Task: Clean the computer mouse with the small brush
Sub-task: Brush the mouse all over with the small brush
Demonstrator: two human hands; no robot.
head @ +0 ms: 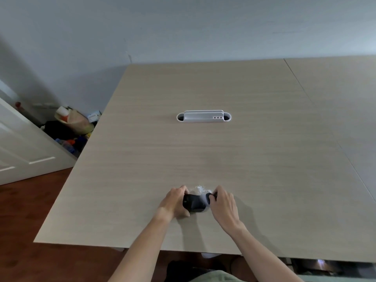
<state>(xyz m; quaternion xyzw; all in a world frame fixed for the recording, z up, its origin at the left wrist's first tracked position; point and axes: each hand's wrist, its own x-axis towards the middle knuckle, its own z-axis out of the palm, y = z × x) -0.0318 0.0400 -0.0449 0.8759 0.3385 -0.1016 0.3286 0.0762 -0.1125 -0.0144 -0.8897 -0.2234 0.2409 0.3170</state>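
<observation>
A black computer mouse [193, 202] lies on the light wood table [203, 151] near its front edge. My left hand [174, 202] grips the mouse's left side and holds it against the tabletop. My right hand [222, 204] is closed on a small dark brush [211, 196] whose end rests on the mouse's right part; most of the brush is hidden by my fingers and blurred. White dust or powder [200, 188] lies on the table just behind the mouse.
A white cable-port tray [203, 117] is set into the table's middle, far from my hands. A seam [317, 110] splits the table on the right. Left of the table are a white door [24, 147] and a pile of bags and clutter [71, 127] on the floor.
</observation>
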